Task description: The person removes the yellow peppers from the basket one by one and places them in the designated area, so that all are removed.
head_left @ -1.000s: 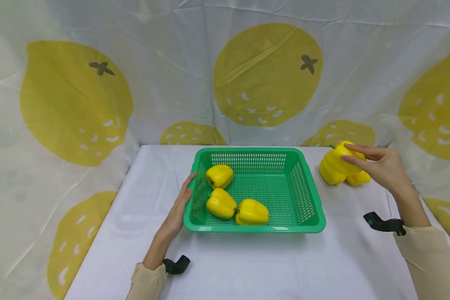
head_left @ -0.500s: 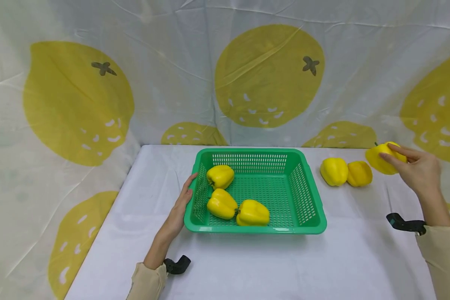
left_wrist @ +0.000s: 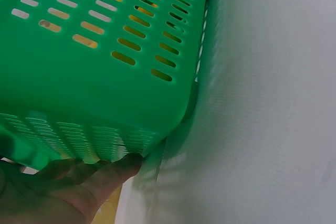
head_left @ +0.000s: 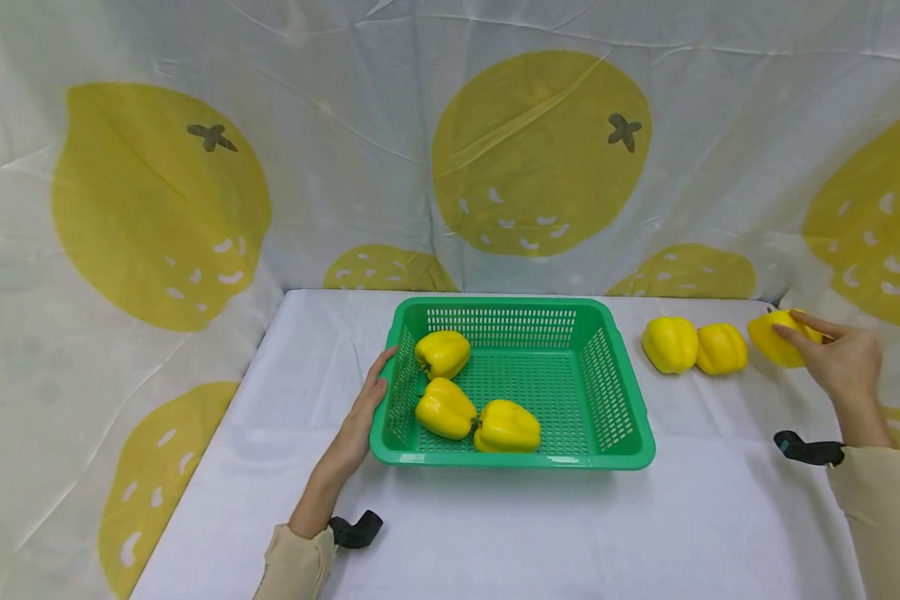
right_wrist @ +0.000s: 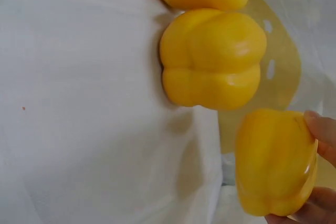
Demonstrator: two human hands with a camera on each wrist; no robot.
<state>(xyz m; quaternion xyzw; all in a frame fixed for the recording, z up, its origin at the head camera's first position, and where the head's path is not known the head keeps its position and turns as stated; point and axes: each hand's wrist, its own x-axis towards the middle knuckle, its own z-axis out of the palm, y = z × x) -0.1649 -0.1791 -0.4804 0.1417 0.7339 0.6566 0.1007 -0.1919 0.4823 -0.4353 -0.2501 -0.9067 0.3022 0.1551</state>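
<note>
My right hand (head_left: 849, 358) pinches a yellow bell pepper (head_left: 778, 337) between thumb and fingers at the table's far right. In the right wrist view this bell pepper (right_wrist: 275, 163) is held at the lower right, slightly apart from the others. Two more yellow bell peppers, one (head_left: 722, 348) nearer and one (head_left: 671, 344) farther left, lie side by side. My left hand (head_left: 356, 425) rests with fairly straight fingers against the left side of a green plastic basket (head_left: 510, 460). From the left wrist, the fingers (left_wrist: 113, 177) touch the slotted basket wall (left_wrist: 63, 72).
Inside the basket's left half lie three yellow bell peppers (head_left: 442, 354). A white cloth (head_left: 495, 533) covers the table. Behind and on both sides hangs a pale curtain (head_left: 345, 125) printed with large yellow lemons.
My right hand has carried its bell pepper rightward, off the other two, then slightly down towards the table. My left hand has stayed at the basket.
</note>
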